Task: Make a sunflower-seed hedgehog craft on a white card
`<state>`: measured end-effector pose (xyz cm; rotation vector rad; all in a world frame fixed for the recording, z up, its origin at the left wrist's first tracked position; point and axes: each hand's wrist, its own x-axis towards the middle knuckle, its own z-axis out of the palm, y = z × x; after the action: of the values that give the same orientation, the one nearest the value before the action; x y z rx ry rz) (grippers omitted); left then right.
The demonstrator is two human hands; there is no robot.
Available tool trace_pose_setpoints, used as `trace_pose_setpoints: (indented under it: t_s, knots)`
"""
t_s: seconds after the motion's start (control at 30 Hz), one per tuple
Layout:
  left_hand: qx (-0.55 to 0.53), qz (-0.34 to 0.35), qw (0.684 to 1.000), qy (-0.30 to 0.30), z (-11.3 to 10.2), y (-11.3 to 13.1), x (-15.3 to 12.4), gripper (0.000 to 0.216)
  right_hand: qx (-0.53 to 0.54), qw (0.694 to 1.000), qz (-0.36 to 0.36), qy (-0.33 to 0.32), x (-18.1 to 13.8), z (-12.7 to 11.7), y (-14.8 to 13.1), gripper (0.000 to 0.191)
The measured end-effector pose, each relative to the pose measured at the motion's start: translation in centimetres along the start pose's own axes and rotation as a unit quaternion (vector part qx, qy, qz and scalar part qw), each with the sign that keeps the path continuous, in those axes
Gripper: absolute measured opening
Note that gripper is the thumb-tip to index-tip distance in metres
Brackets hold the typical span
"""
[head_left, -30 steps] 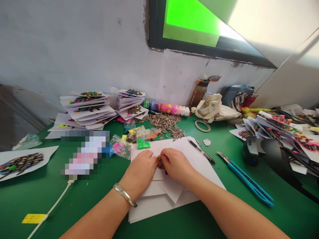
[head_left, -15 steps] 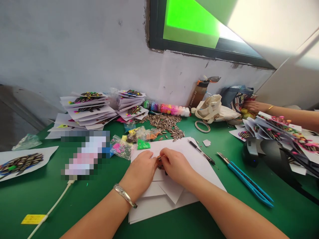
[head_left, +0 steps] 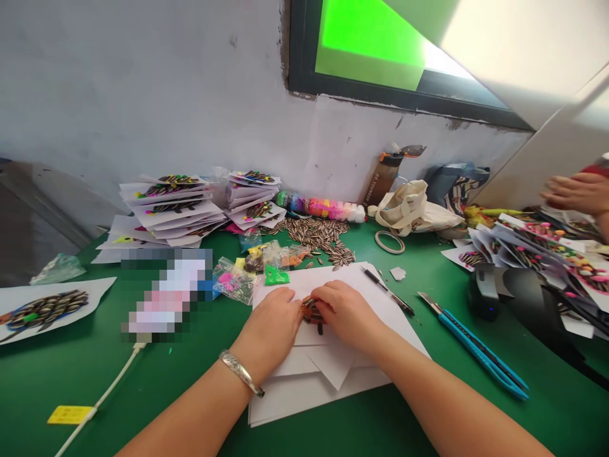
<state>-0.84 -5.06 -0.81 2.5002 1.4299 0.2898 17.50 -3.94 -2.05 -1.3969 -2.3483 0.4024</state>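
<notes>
My left hand [head_left: 273, 322] and my right hand [head_left: 346, 316] meet over a stack of white paper sheets [head_left: 399, 343]. Between them lies a small figure of striped sunflower seeds [head_left: 312, 311] with orange-brown material around its edge. My right hand's fingertips are pinched together on the figure's right side and hide part of it. Curled fingers of my left hand rest against its left edge. What either set of fingertips pinches is hidden. Just behind the hands sits a packet of green clay [head_left: 276, 275]. A heap of loose sunflower seeds [head_left: 316, 236] lies farther back.
Stacked seed pictures [head_left: 178, 216] stand at back left. A pen [head_left: 387, 292], a blue utility knife [head_left: 476, 349] and a tape roll [head_left: 389, 242] lie right. A phone [head_left: 164, 298] with a cable is left. Another person's hand [head_left: 578, 193] shows at far right.
My right hand's fingers have shifted slightly right and up, so more of the seed figure shows. The other person's hand has lifted from the bags and now holds something red.
</notes>
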Motion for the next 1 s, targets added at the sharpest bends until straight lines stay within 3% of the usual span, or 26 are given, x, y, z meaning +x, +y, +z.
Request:
trace_pose_setpoints:
  t_s: [0.4,0.77,1.0]
  knots:
    - [-0.003,-0.003,1.0,-0.003,-0.1,0.1,-0.1,0.032,-0.064,0.997,-0.035,0.005,0.2,1.0,0.3,0.023]
    - [-0.005,-0.008,1.0,-0.002,-0.3,0.4,0.0,0.033,-0.039,0.997,-0.059,0.014,0.0,1.3,-0.1,0.025]
    - [-0.016,0.011,1.0,0.021,0.2,-0.1,-0.2,0.031,-0.062,0.997,-0.023,0.035,-0.3,-0.6,-0.7,0.023]
